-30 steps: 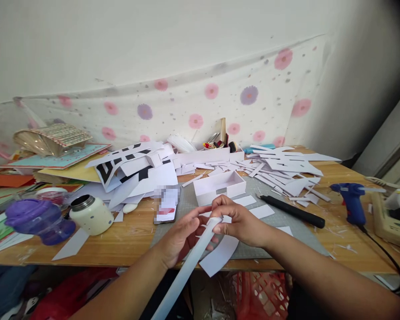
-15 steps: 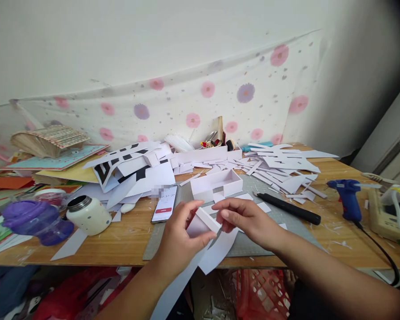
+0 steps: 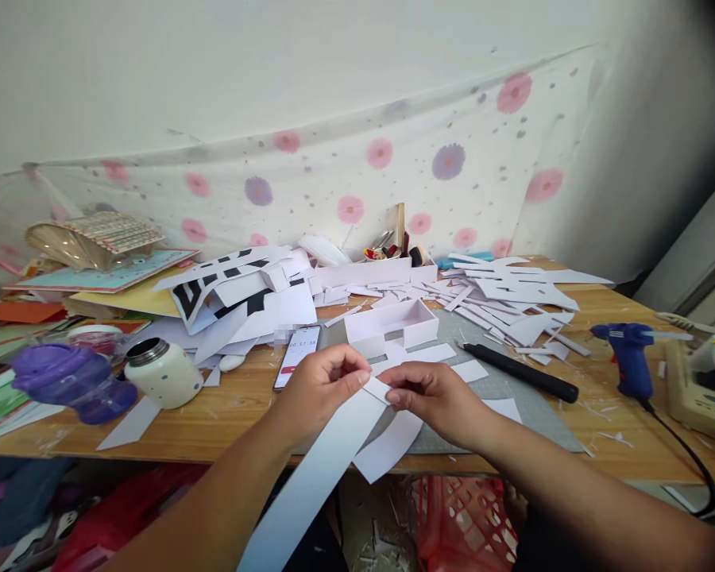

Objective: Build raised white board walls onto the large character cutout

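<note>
A long white paper strip [image 3: 318, 477] runs from between my hands down past the table's front edge, its far end folded over. My left hand [image 3: 327, 389] is closed in a pinch on the left side of that folded end. On its right corner, the fingers of my right hand [image 3: 432, 397] are pinched too. Just beyond my hands, a small open white paper box [image 3: 393, 322] sits on the grey cutting mat [image 3: 434, 445]. Below my right hand lies another white paper piece [image 3: 390, 453], overhanging the edge.
A black pen-like cutter [image 3: 518, 373] lies right of the box. Further right stands a blue glue gun [image 3: 628, 357] with its cord. A phone [image 3: 298, 353], a white bottle [image 3: 162, 373] and a purple cup [image 3: 75, 381] are on the left. Paper scraps [image 3: 512, 298] pile up behind.
The folded end has been turned flatter, so the strip now lies broad side up. Both hands have drawn together at the fold, with the right hand's fingers closing on its corner.
</note>
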